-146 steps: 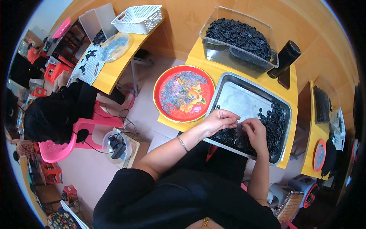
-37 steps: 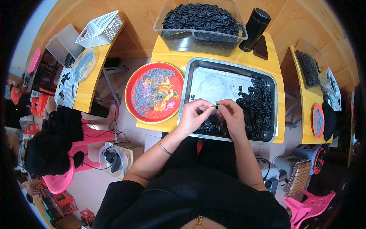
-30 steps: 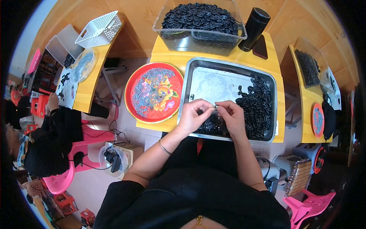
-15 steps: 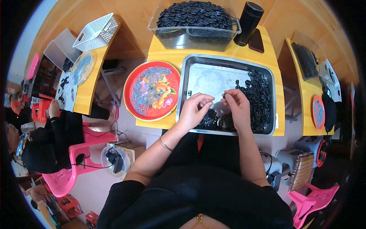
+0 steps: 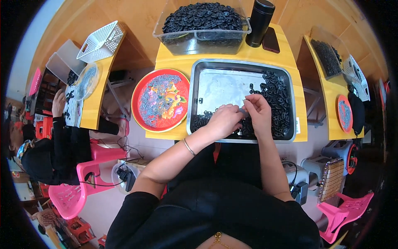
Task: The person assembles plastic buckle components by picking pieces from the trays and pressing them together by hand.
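Over the metal tray [image 5: 215, 89] my two hands meet. My left hand [image 5: 226, 121] is closed, its curled fingers against the fingertips of my right hand; anything inside them is hidden. My right hand [image 5: 260, 114] pinches something tiny between thumb and forefinger, too covered to make out. Small black looped plastic parts [image 5: 281, 110] are heaped along the tray's right side, and more lie under my hands at its near edge. To the left, a red flowered round plate [image 5: 174, 120] carries many thin grey pin-like pieces [image 5: 150, 106].
A clear plastic bin [image 5: 199, 43] heaped with black parts stands behind the tray. Beside it are a black bottle [image 5: 260, 25] and a dark phone [image 5: 270, 40]. A co-worker's hand [image 5: 58, 103] is at the left table; another table [image 5: 336, 103] stands at right.
My left hand has moved right, from apart to touching my right fingertips, and its fingers have curled in. The view has shifted slightly. The co-worker's hand has moved farther up the left table.
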Motion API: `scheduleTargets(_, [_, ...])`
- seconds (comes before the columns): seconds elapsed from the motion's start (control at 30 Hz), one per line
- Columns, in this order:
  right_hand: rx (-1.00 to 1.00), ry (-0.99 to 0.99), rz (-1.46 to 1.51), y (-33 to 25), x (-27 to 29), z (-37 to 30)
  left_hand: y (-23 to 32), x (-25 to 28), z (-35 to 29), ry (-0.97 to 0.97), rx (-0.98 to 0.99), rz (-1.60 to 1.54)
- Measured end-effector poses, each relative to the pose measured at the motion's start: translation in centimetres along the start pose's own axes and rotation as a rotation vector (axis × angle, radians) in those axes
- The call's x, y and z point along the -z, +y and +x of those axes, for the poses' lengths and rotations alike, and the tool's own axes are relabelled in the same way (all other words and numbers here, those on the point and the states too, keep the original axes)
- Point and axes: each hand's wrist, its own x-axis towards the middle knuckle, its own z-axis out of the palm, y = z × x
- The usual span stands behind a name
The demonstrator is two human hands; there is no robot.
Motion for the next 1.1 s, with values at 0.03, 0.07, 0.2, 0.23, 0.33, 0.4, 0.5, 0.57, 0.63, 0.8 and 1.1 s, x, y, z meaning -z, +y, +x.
scheduleTargets(0.03, [-0.002, 0.005, -0.004, 0.1, 0.0, 0.0, -0.1, 0.0, 0.0, 0.012, 0.004, 0.009])
scheduleTargets(0.07, [-0.002, 0.012, -0.01, 0.1, 0.0, 0.1, -0.1, 0.0, 0.1, 0.024, 0.004, 0.016])
scheduleTargets(0.2, [0.016, -0.012, -0.036, 0.3, 0.2, 0.1, -0.3, 0.6, -0.5, 0.048, 0.07, -0.068])
scheduleTargets(0.23, [0.004, -0.024, -0.045, 0.2, 0.2, 0.1, -0.7, 0.7, -0.7, 0.067, 0.053, -0.052])
scheduleTargets(0.33, [-0.021, -0.046, -0.062, -0.1, 0.0, -0.2, -1.4, 1.4, -1.3, 0.07, 0.092, -0.14])
scheduleTargets(0.4, [-0.025, -0.06, -0.067, -0.2, -0.3, -0.1, -2.0, 1.7, -1.8, 0.031, 0.236, -0.463])
scheduleTargets(0.5, [-0.056, -0.054, -0.035, -0.2, -0.6, -0.3, -2.8, 0.8, -2.4, 0.224, 0.315, -1.233])
scheduleTargets(0.57, [-0.076, -0.074, -0.036, -0.5, -1.1, -0.4, -3.0, 1.0, -2.6, 0.235, 0.353, -1.312])
scheduleTargets(0.63, [-0.079, -0.088, -0.028, -0.3, -1.6, -0.5, -2.9, 1.1, -2.7, 0.3, 0.489, -1.527])
scheduleTargets(0.8, [-0.123, -0.135, 0.002, -0.2, -2.3, -0.3, -4.1, 0.9, -3.3, 0.343, 0.437, -1.722])
scheduleTargets(1.1, [-0.141, -0.256, -0.095, -0.3, -2.7, -0.6, -4.2, 1.1, -3.9, 0.372, 0.528, -1.77])
